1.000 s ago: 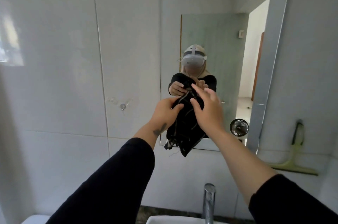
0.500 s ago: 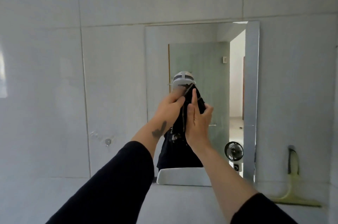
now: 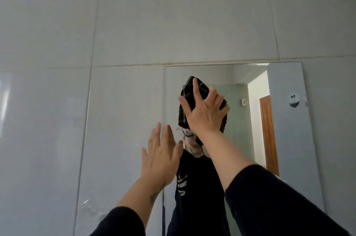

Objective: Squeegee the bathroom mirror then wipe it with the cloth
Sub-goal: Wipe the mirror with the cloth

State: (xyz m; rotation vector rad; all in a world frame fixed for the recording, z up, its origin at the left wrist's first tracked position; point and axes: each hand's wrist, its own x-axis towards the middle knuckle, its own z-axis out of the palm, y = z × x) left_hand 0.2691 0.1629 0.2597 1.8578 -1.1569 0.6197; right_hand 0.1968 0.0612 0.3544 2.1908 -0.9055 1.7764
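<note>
I press the dark checked cloth (image 3: 194,97) flat on the upper mirror (image 3: 285,139) under my spread right hand (image 3: 205,114). My left hand (image 3: 160,151), open and empty, may leave fingerprints at the mirror's edge; the bunched cloth may leave streaks.

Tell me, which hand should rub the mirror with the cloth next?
The right hand. It already presses the dark cloth against the mirror near the top, fingers spread over it. The left hand is open, holds nothing, and sits at the mirror's left edge.
</note>
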